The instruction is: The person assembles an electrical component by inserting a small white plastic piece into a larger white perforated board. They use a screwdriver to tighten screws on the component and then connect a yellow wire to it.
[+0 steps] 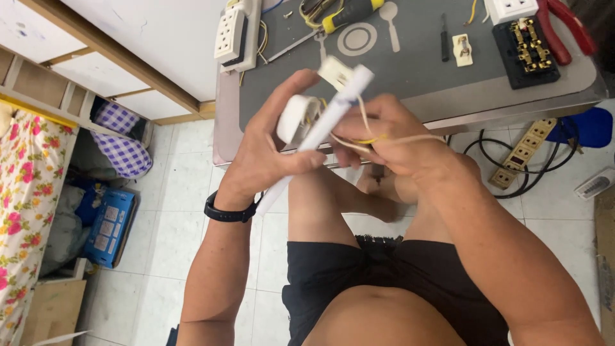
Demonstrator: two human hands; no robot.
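Observation:
My left hand [269, 150] grips a long white plastic channel [323, 125] that runs diagonally from my wrist up towards the table. Its fingers also press a white round fitting [296, 117] against the strip. A small white rectangular part [334, 70] sits at the strip's upper end. My right hand [391, 138] is closed around thin yellow and cream wires [384, 137] that come off the strip. Both hands are held together above my knees, just in front of the table edge. A black band is on my left wrist.
The small grey-topped table [410, 67] carries white socket blocks [232, 35], an open black socket board [526, 51], red pliers [567, 29] and a yellow-handled screwdriver [349, 14]. A power strip [522, 152] and black cables lie on the tiled floor at right. A floral-covered bed [25, 186] is at left.

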